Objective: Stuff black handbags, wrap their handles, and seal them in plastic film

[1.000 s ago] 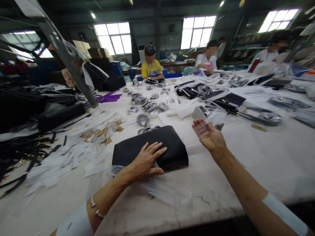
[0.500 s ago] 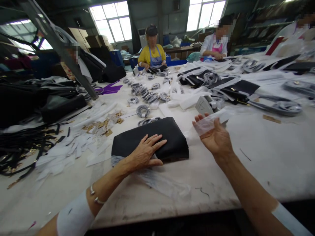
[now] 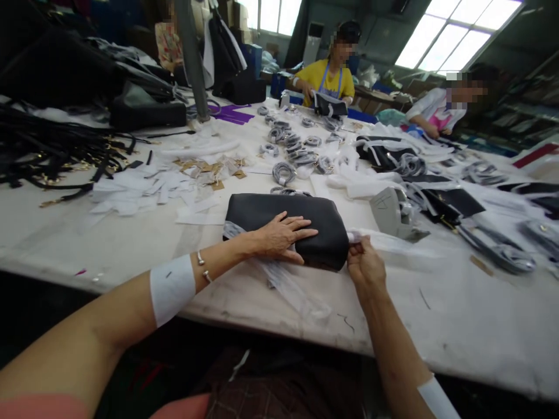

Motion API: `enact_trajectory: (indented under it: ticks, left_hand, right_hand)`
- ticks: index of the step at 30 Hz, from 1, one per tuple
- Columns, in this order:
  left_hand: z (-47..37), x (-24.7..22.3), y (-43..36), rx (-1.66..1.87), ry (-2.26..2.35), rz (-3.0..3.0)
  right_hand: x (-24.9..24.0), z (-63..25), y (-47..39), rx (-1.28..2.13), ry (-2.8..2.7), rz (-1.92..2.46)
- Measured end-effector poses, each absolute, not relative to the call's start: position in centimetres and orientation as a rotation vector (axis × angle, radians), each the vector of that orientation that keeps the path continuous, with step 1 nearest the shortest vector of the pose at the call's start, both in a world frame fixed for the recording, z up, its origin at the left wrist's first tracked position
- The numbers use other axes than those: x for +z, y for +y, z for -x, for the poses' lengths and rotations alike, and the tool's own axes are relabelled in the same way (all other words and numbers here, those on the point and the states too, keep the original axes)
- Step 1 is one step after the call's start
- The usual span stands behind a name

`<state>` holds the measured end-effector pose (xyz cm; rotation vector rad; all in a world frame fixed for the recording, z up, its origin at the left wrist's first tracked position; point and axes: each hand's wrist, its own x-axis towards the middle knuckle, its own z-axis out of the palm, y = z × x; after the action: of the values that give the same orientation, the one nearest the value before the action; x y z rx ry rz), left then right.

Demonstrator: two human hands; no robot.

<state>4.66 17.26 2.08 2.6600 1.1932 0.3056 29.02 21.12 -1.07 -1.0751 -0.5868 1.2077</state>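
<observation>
A black bag lies flat on the white table in front of me. My left hand rests on top of it, palm down with the fingers stretched out. At the bag's right end, my right hand pinches a thin, translucent white wrapping strip that trails off to the right. Another translucent strip comes out from under the bag's near side, and a piece of wrapping shows at its left end. The right fingertips partly hide the gripped end.
A grey tape dispenser stands to the right, behind my right hand. Coiled wrapped straps and paper strips lie beyond the bag. Black straps are heaped at left, near a metal post. Co-workers are across the table.
My right hand has moved in to the bag's right end and its fingers have closed on the wrapping strip. My left hand stays flat on the bag. The view has turned and tilted.
</observation>
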Motion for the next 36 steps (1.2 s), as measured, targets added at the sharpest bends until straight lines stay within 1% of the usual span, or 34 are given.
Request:
enact_trajectory:
  ticks: [7, 14, 19, 25, 27, 31, 33, 36]
  left_hand:
    - [-4.4, 1.7, 17.0, 0.382, 1.167, -2.676]
    - [-4.5, 1.5, 17.0, 0.432, 1.167, -2.649]
    - [-4.6, 1.5, 17.1, 0.421, 1.161, -2.654]
    - [-4.6, 1.7, 17.1, 0.389, 1.169, -2.618]
    - [-4.7, 1.6, 17.2, 0.383, 1.166, -2.614]
    - [-4.6, 1.2, 17.3, 0.397, 1.178, -2.648]
    - [-4.4, 1.3, 17.1, 0.432, 1.169, -2.691]
    - [-4.0, 2.3, 16.4, 0.505, 1.096, -2.788]
  right_hand:
    - [-1.3, -25.8, 21.3, 0.852, -0.828, 1.292]
    - [-2.1, -28.0, 22.3, 0.883, -0.782, 1.215]
    - [-2.9, -27.9, 23.4, 0.862, -0.785, 1.199]
    - [-0.8, -27.1, 22.5, 0.728, -0.818, 1.170]
    - [0.2, -26.4, 21.4, 0.571, -1.025, 1.202]
    - [0.6, -24.9, 20.0, 0.247, -1.685, 1.175]
    - [0.2, -24.5, 20.0, 0.195, -1.818, 1.144]
    - [-0.5, -24.6, 20.6, 0.193, -1.875, 1.173]
